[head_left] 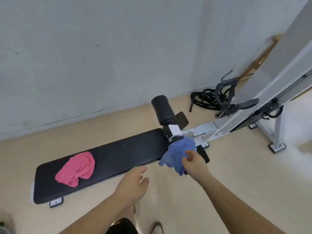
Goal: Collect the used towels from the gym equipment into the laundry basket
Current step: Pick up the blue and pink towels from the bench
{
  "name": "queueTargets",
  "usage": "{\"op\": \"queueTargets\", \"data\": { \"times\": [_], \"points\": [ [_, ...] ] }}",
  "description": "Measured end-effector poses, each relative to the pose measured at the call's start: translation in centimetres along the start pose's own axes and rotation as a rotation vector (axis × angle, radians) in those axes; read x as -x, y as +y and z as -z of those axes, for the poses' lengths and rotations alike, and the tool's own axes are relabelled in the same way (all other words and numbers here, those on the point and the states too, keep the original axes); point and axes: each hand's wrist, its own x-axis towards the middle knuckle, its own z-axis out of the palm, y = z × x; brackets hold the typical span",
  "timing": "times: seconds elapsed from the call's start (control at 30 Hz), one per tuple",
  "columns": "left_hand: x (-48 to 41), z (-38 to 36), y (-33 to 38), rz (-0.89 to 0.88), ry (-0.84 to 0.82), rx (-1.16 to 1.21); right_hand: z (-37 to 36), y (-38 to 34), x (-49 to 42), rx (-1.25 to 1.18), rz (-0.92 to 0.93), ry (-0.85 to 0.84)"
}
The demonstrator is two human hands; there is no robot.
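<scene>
A black padded bench (118, 154) lies low on the floor in front of me. A crumpled pink towel (76, 168) rests on its left half. A blue towel (179, 152) hangs over the bench's right end, by the foam rollers. My right hand (194, 163) pinches the blue towel's lower right part. My left hand (135, 183) hovers over the bench's near edge, fingers apart and holding nothing. No laundry basket is in view.
A black foam roller (162, 109) sticks up at the bench's far end. A white machine frame (263, 105) with a cable handle (239, 105) stands at the right. Coiled black ropes (207, 98) lie by the wall. Beige floor surrounds the bench.
</scene>
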Motion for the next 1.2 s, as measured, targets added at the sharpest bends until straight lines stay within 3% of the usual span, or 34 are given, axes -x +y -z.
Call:
{"op": "queueTargets", "data": {
  "times": [0.23, 0.43, 0.57, 0.67, 0.83, 0.97, 1.2],
  "points": [
    [-12.7, 3.7, 0.8, -0.045, -0.141, -0.133, -0.5, -0.4, -12.3, 0.182, -0.175, 0.028],
    [-18.0, 4.8, 0.9, 0.0, -0.266, -0.26, -2.3, 2.5, -18.9, 0.359, -0.165, -0.077],
    [-20.3, 3.9, 0.4, 0.102, -0.26, -0.26, -3.2, 4.3, -20.8, 0.527, -0.114, 0.034],
    [-20.4, 3.3, 0.1, 0.164, -0.237, -0.239, -2.6, 4.7, -20.9, 0.387, -0.082, 0.089],
    [-18.2, 2.8, -1.6, 0.291, -0.151, -0.158, -1.4, -1.3, -19.2, -0.184, -0.11, 0.062],
    [-15.6, 4.4, -4.3, 0.401, 0.011, -0.008, -4.3, -8.3, -18.7, -0.348, -0.049, -0.11],
    [-11.1, 9.9, -12.0, 0.581, 0.205, 0.208, -12.2, -17.8, -18.0, -0.373, -0.109, -0.403]
  ]
}}
